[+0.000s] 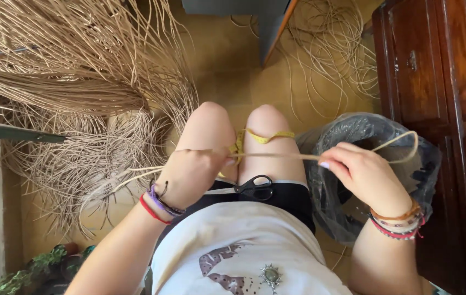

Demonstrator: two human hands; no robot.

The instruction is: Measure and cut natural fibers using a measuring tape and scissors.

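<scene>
While the person sat with knees apart, a pale cane strand (pixel 276 156) ran across the lap, its long axis lying from nine to three o'clock. At nine, beyond a heap of loose cane (pixel 80 82), the left hand (pixel 192 172) pinched one end, fingers closed. Black scissors (pixel 255 187) and a yellow tape measure (pixel 263 136) lay between. At three, the right hand (pixel 361 172) gripped the strand, which looped over a plastic-lined bucket (pixel 364 131).

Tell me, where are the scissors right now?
The black-handled scissors lie on the person's lap, just below the knees, between the left hand and right hand.
</scene>
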